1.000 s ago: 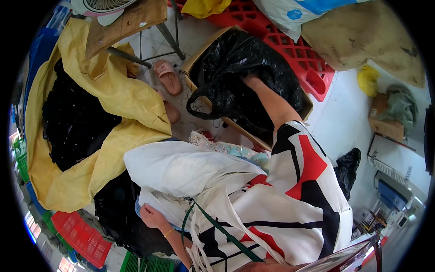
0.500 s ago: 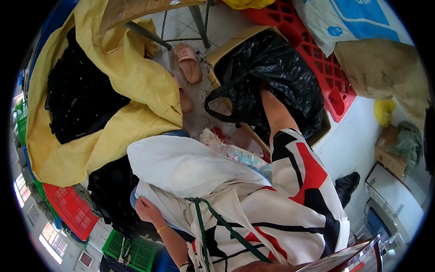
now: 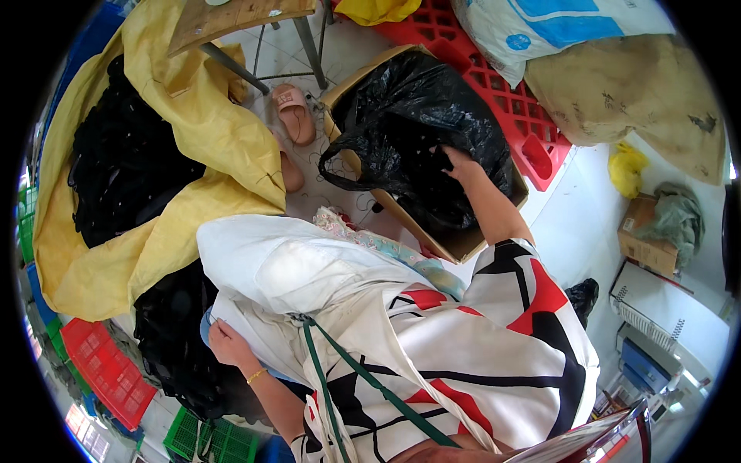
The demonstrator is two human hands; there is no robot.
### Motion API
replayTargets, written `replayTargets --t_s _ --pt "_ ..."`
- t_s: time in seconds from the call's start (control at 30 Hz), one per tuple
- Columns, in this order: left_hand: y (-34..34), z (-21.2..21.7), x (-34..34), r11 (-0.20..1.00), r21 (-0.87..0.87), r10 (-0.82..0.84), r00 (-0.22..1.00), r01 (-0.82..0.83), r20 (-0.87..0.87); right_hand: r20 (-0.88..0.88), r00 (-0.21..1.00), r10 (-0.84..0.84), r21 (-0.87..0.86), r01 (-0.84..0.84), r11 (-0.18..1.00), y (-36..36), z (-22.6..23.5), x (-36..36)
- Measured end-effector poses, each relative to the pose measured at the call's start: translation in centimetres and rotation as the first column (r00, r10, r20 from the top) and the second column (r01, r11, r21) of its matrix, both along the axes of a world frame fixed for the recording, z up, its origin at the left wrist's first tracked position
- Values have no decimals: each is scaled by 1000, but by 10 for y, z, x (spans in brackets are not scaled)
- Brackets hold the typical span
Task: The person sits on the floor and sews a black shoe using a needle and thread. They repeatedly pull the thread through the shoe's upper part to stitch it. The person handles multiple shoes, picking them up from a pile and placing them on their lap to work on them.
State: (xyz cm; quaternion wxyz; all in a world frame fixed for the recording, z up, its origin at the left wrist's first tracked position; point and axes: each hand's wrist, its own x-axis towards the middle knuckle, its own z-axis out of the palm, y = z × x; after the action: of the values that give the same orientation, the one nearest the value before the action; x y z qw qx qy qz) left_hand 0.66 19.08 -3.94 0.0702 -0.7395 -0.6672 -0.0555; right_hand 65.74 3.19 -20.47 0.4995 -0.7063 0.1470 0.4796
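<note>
My right hand [image 3: 461,164] is over the mouth of a black plastic bag [image 3: 409,81], its fingers curled against dark material. Whatever they grip blends with the black contents, which show small white specks. The bag lines an open cardboard box [image 3: 469,248]. At my left side, my left hand [image 3: 231,345] is closed by the edge of the white apron [image 3: 305,266] over my lap, next to a blue rim. What its fingers pinch is too small to tell. A yellow sack [image 3: 166,255], folded open at the left, contains black speckled cloth pieces [image 3: 127,158].
A wooden stool [image 3: 239,21] stands ahead, with pink slippers [image 3: 295,116] near it. Red plastic pallet [image 3: 532,127] and stuffed sacks [image 3: 625,89] lie beyond the box. Red [image 3: 104,370] and green crates [image 3: 212,440] are at lower left. Loose threads litter the floor.
My right hand has drawn up from deep inside the black bag, so its fingers now show. The bag's mouth gapes wider. My left hand stays by the apron edge.
</note>
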Motion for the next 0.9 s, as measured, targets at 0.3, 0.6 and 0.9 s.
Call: replayTargets --t_s 0.3,0.6,0.9 --pt "-25 -8 -31 989 148 -17 999 12 36 -400 912 -87 414 264 871 -12 46 -66" --pt "-58 21 -45 976 215 -8 992 -20 129 -30 698 716 634 -540 553 42 209 -253" --pt "-89 20 -59 956 129 242 959 -261 151 874 -245 419 -112 -942 -317 86 284 -445"
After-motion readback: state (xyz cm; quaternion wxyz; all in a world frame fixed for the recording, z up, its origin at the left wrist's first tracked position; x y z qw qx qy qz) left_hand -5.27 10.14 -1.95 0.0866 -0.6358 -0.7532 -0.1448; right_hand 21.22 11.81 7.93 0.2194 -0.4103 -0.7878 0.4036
